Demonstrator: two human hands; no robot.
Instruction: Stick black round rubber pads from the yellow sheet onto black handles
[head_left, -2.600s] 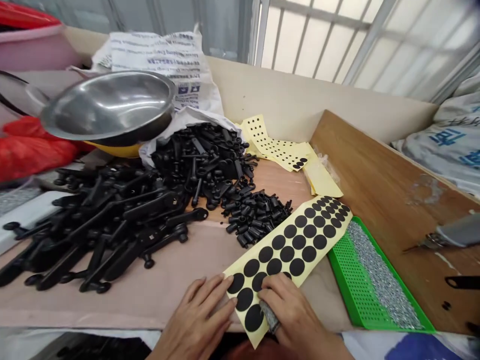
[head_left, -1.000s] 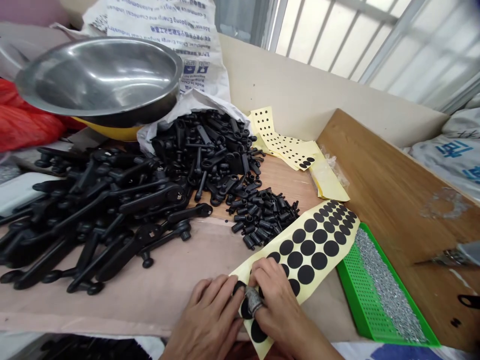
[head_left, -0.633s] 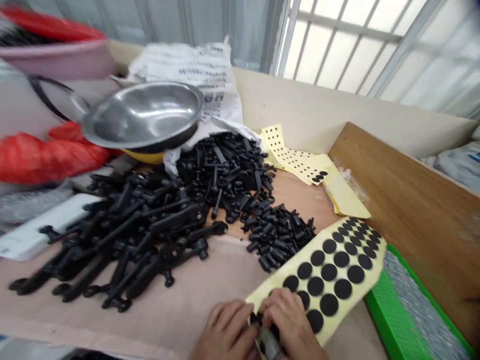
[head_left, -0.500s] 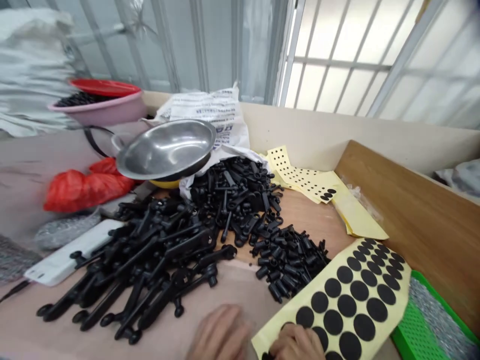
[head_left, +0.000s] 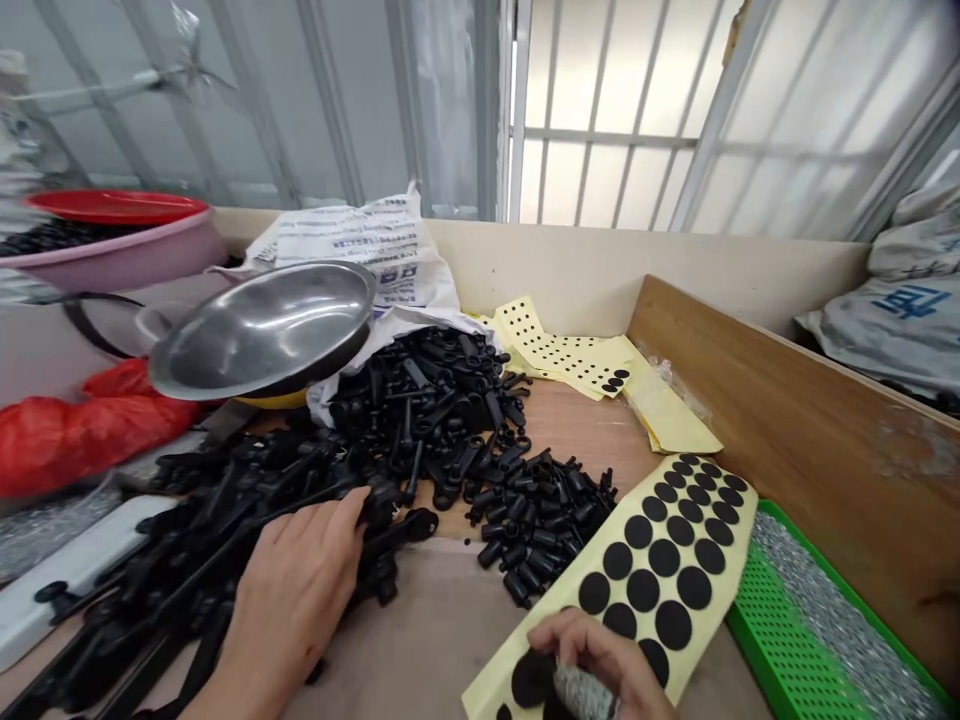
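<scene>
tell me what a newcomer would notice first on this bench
Probably the heap of small black parts spilling from a white printed sack near the middle. Next, the shiny metal bowl to its left, above the long black parts where the left hand is. Then, front right, the yellow sheet of round black stickers under the right hand.

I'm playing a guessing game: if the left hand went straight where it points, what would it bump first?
The left hand would probably bump the long black parts right in front of it. It may even be touching them; depth is hard to tell here.
</scene>
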